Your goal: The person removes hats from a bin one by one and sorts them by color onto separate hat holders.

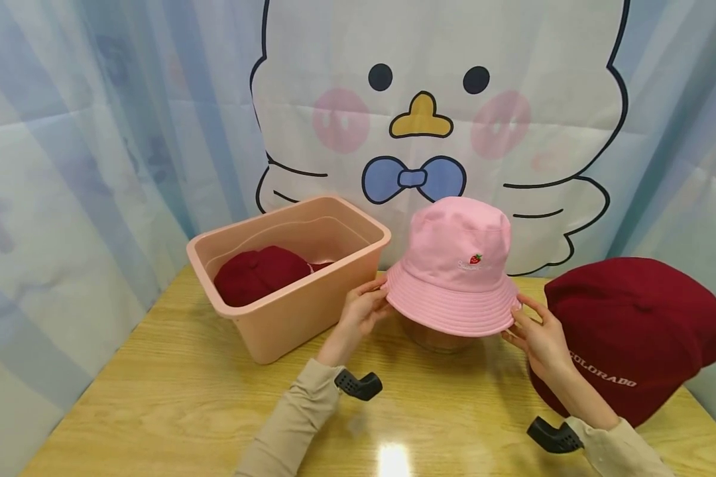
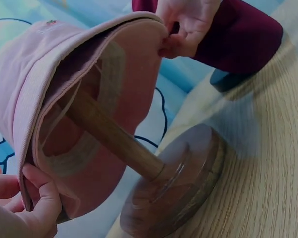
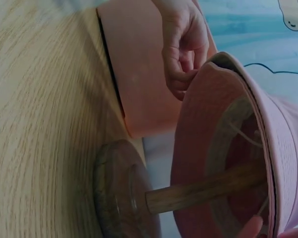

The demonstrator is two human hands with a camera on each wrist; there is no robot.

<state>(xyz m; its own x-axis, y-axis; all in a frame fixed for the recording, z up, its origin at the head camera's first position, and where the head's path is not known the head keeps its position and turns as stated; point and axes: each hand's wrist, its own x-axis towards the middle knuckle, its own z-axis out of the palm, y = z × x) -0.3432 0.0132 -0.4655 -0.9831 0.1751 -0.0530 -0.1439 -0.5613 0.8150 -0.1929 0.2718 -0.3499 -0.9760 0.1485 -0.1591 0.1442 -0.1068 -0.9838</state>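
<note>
A pink bucket hat [image 1: 447,252] with a small strawberry embroidered on its front sits on top of a wooden stand. From below, the stand's round post [image 2: 120,139] goes up into the crown, and its disc base [image 3: 120,188] rests on the table. My left hand [image 1: 364,308] pinches the brim at its left edge, thumb and fingers on either side of the fabric. On the opposite edge, my right hand [image 1: 543,334] pinches the brim too. The post's top is hidden inside the hat.
A pink plastic bin [image 1: 310,321] stands to the left with a dark red cap [image 1: 259,271] inside. At the right, another dark red cap [image 1: 632,318] lettered COLORADO sits raised on a support. Behind the wooden table [image 1: 173,397] hangs a printed curtain [image 1: 125,132].
</note>
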